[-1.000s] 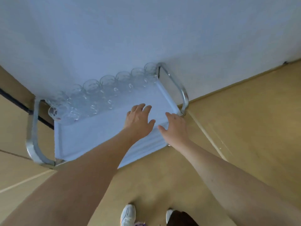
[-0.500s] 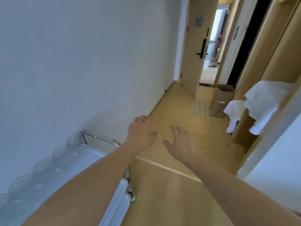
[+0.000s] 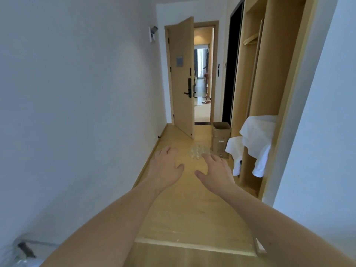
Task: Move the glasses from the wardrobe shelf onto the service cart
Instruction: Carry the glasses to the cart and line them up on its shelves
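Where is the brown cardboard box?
In the head view, the cardboard box stands on the floor right of the open door, beside the glasses on the floor.

A cluster of clear glasses [image 3: 198, 151] is sitting on the wooden floor [image 3: 192, 209], just beside a cardboard box [image 3: 221, 138].

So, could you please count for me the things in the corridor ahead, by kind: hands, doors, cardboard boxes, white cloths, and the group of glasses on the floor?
hands: 2, left hand and right hand, both empty
open door: 1
cardboard box: 1
white cloths: 2
group of glasses on the floor: 1, single glasses too blurred to count
Total: 7
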`<move>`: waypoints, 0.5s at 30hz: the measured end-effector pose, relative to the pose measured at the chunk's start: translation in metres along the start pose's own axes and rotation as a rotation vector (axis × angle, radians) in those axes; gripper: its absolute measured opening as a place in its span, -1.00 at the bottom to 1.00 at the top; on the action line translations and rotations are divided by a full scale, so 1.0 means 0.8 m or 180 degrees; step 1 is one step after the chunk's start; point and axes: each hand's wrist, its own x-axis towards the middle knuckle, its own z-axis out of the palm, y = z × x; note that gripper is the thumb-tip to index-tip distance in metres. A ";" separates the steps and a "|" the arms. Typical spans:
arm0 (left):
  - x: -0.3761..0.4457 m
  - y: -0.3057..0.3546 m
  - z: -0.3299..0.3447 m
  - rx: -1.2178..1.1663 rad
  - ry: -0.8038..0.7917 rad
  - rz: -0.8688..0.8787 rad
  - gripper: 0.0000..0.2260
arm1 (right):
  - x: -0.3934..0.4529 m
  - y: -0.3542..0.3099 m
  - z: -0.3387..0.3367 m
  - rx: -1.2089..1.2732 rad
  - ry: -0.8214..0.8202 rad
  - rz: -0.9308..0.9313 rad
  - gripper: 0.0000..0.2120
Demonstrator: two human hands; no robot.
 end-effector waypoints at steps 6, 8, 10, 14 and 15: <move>0.105 0.031 0.036 -0.0053 0.0032 0.0069 -0.45 | 0.089 0.055 -0.009 0.0018 0.0032 0.0084 -0.35; 0.138 0.038 0.049 -0.0066 0.0030 0.0076 -0.46 | 0.114 0.075 -0.008 -0.0005 -0.0011 0.0121 -0.36; 0.166 0.042 0.064 -0.0089 0.0009 0.0081 -0.45 | 0.138 0.094 -0.006 -0.0052 -0.0053 0.0159 -0.35; 0.212 0.042 0.098 -0.0068 -0.0129 0.0070 -0.42 | 0.187 0.125 0.006 -0.0145 -0.0198 0.0280 -0.33; 0.223 0.040 0.107 -0.0021 -0.0169 0.0079 -0.42 | 0.198 0.130 0.011 -0.0158 -0.0244 0.0301 -0.33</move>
